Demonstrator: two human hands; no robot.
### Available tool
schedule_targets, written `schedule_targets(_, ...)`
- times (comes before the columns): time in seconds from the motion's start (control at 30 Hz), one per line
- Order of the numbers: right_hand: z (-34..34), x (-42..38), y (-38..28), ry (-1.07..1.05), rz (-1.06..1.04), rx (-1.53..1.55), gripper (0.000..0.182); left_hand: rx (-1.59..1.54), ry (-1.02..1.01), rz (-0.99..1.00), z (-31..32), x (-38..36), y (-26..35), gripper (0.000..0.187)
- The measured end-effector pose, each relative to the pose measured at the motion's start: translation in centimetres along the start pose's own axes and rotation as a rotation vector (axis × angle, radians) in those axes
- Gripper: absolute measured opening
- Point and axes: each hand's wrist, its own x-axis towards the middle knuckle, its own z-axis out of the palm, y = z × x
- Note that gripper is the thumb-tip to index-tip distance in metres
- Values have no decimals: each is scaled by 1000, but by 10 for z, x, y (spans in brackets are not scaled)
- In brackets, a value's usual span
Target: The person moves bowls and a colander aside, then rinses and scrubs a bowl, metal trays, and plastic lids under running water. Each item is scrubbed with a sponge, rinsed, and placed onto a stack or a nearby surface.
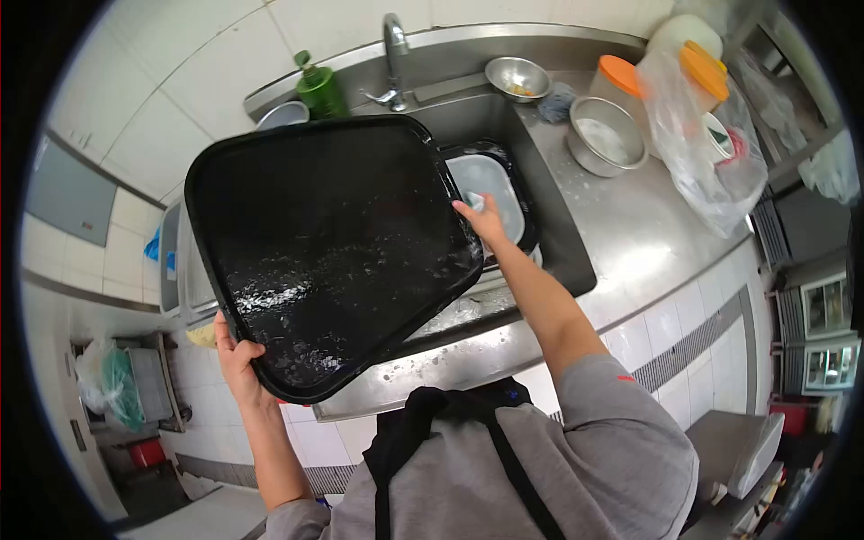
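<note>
- Seemingly in the middle of washing or rinsing a large black plastic tray with rounded corners (324,216), shining with wet drops.
- Held up above the left part of the grey stainless-steel sink (560,220), extending also beyond its left side.
- Grasping the tray's rim with the left hand (240,362), past the sink's near-left corner, thumb over the inner face.
- Reaching to the opposite rim with the right hand (488,228), over the sink; cannot tell a firm grip there.
- Turned with the inner face up toward the wearer, one corner pointing past the sink's near edge. Cannot tell the long axis surely, being nearly square in view.
- Probably calling next for steady support at both rims, above the sink.
</note>
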Motion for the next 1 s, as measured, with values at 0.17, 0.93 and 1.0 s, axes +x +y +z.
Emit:
schedule_targets(0.17,-68,37,1,-46,-116,-193,45,511,-15,-29,-40,31,-53,56)
schedule_targets(0.93,-348,42,-4,552,-573,-901,26,387,-846,-772,223,-48,-309,32)
schedule_targets(1.0,-314,75,-41,423,-640,-900,29,532,-868,-612,202,1,-313,29)
